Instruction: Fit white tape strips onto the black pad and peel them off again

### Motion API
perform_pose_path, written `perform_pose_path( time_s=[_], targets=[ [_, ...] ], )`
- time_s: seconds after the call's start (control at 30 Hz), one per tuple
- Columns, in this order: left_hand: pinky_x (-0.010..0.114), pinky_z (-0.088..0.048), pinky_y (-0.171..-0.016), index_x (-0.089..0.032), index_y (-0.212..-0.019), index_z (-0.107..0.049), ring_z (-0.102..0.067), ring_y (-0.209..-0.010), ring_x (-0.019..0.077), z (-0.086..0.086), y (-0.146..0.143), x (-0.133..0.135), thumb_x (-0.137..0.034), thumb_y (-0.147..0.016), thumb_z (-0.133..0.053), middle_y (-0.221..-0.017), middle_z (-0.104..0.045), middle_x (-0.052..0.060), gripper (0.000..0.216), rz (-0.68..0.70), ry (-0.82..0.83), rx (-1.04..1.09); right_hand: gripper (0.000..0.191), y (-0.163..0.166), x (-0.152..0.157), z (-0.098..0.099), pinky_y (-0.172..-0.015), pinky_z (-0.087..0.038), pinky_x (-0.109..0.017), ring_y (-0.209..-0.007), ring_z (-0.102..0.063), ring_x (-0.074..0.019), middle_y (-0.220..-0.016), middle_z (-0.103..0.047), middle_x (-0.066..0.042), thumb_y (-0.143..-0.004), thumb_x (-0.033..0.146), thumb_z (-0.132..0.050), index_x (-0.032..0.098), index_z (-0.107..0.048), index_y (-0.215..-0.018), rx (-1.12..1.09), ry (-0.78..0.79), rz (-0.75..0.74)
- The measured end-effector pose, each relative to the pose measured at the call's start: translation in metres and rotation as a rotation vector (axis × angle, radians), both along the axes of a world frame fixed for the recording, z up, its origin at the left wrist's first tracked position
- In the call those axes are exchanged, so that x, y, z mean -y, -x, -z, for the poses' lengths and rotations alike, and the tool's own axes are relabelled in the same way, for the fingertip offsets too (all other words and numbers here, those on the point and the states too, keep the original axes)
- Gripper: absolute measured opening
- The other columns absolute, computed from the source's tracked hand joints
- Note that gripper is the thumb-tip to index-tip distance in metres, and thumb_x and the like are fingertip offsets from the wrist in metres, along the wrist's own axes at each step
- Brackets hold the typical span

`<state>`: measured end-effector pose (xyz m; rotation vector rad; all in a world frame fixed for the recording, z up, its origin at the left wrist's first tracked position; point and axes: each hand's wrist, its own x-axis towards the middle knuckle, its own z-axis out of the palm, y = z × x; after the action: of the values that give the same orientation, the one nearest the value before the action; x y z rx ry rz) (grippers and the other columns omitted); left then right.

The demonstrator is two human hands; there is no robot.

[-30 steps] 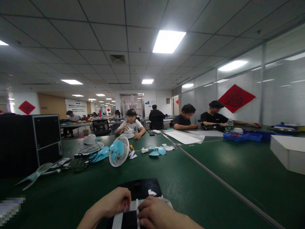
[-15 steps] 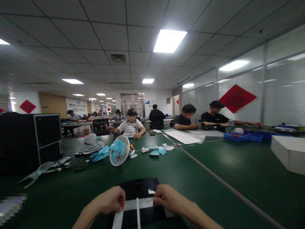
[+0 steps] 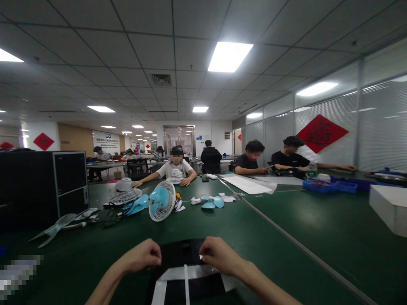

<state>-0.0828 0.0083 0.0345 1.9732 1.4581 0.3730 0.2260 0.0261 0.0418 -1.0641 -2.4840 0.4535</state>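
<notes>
A black flat panel (image 3: 178,256) lies on the green table in front of me, crossed by a pale, shiny strip (image 3: 190,272). A narrow white strip (image 3: 186,284) runs over it towards me, and a wider ribbed white strip (image 3: 159,292) lies on its left side. My left hand (image 3: 144,256) is at the panel's left edge, fingers curled closed, with nothing visible in them. Over the upper right part my right hand (image 3: 220,255) is closed in a pinch. A small white scrap (image 3: 201,257) shows at its fingertips; whether it is held I cannot tell.
Beyond the panel stand a white fan cage with blue blades (image 3: 162,201) and a loose blue fan blade (image 3: 212,201). A black computer case (image 3: 71,180) is at left, a white box (image 3: 388,207) at right. Several people sit across the table, near white sheets (image 3: 249,184) and blue trays (image 3: 319,185).
Both hands have lifted off the pale cross strip and moved up the panel, leaving the strip lying there. The view has shifted slightly left. The person opposite has lowered a hand to the table.
</notes>
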Motion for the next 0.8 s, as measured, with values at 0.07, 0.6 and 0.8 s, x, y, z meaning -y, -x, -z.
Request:
perform_pose_path(
  time_s=[0.07,0.6,0.8],
  targets=[
    [0.023,-0.038,-0.056,-0.015,-0.080,-0.066,-0.057,-0.064,0.0150,0.006,0.015,-0.009,-0.033,-0.075,-0.050,-0.071,-0.064,0.001,0.024,-0.138,-0.075,-0.053,0.027,0.011,-0.008,0.001,-0.076,-0.045,-0.024,-0.085,-0.061,-0.0166,-0.097,-0.066,-0.004,-0.074,0.022,-0.061,0.020,-0.070,-0.099,0.048,-0.044,-0.015],
    [0.025,-0.039,-0.066,-0.021,-0.083,-0.051,-0.063,-0.084,0.0182,0.052,0.086,-0.043,-0.026,-0.086,-0.042,-0.094,-0.068,0.006,0.011,-0.523,-0.253,-0.438,0.030,0.061,-0.044,0.007,-0.080,-0.044,-0.027,-0.094,-0.061,-0.0213,-0.099,-0.071,-0.006,-0.073,0.031,-0.066,0.021,-0.072,-0.100,0.220,-0.162,-0.019],
    [0.026,-0.039,-0.067,-0.020,-0.083,-0.051,-0.062,-0.083,0.0180,0.058,0.090,-0.046,-0.027,-0.087,-0.041,-0.093,-0.066,0.006,0.012,-0.527,-0.252,-0.434,0.026,0.027,-0.052,-0.006,-0.075,-0.042,-0.026,-0.088,-0.062,-0.0197,-0.096,-0.070,-0.007,-0.079,0.032,-0.058,0.018,-0.072,-0.096,0.099,-0.207,0.107]
  ],
)
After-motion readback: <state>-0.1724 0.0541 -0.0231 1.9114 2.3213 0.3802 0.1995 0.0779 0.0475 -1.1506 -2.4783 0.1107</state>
